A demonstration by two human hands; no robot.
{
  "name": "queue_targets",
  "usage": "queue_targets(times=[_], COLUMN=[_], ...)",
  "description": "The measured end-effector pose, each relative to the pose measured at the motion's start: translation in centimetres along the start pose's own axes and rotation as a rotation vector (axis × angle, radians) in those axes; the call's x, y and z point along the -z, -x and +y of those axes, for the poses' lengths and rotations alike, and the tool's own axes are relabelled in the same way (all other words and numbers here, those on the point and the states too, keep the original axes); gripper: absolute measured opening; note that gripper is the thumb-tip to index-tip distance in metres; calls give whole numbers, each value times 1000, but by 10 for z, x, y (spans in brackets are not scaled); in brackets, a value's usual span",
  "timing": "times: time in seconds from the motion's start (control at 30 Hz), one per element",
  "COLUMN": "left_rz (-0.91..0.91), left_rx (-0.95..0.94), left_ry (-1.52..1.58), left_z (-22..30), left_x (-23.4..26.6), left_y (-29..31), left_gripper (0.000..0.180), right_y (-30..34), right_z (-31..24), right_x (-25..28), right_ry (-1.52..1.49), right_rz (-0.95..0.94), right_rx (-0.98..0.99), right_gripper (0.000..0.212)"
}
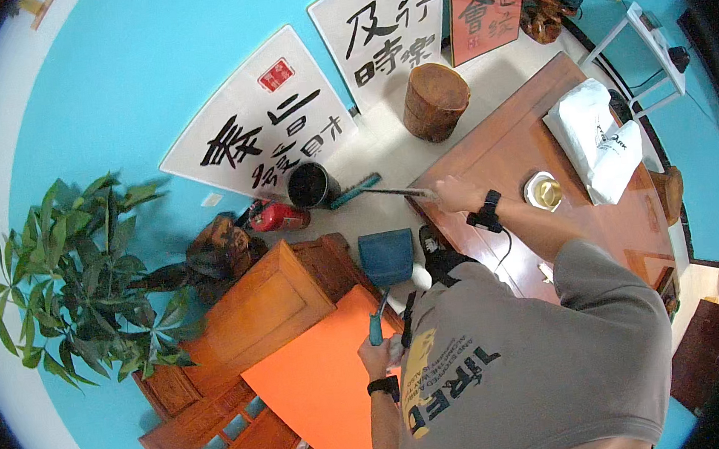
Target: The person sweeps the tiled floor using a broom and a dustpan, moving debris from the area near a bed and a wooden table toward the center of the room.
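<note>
My right hand (pixel 457 194) is closed round the thin stick of a broom, above the edge of the wooden table. The broom's teal head (pixel 356 190) rests low over the pale floor, beside a black bin (pixel 312 185). Lower down, my left hand (pixel 376 355) grips the teal-ended handle of a dustpan. The blue dustpan (pixel 386 257) lies on the floor between the wooden furniture and my shoe, a short way from the broom head. Part of the dustpan's handle is hidden by my clothing. Both wrists carry black bands.
A red fire extinguisher (pixel 279 217) lies beside the bin. A wooden stump stool (pixel 435 102) stands behind the broom. The wooden table (pixel 498 148) bears a white bag (pixel 596 140) and an ashtray-like dish (pixel 542 192). At left are a leafy plant (pixel 82 279) and a wooden bench (pixel 248 320).
</note>
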State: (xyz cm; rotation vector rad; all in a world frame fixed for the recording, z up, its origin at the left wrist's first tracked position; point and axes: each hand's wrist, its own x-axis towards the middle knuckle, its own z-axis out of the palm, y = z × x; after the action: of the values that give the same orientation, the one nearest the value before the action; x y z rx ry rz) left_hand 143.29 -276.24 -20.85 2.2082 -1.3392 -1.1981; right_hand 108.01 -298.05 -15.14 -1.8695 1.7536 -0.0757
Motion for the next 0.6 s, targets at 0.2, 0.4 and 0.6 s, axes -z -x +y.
queue_targets(times=[0.2,0.4,0.6], left_rz=[-17,-36,-27], left_rx=[-65,-30,-4], left_ry=[-78,-232,-173], left_z=[45,109,127], left_x=[9,5,10], left_y=[-32,-55,-73], left_gripper=[18,23,21], right_y=[-33,-112,-153], right_z=[3,67,52], right_x=[3,-136,-73], right_ry=[127,-78,-178], right_rz=[-29,34,43], right_rx=[68,-108,-161], right_gripper=[11,13,14])
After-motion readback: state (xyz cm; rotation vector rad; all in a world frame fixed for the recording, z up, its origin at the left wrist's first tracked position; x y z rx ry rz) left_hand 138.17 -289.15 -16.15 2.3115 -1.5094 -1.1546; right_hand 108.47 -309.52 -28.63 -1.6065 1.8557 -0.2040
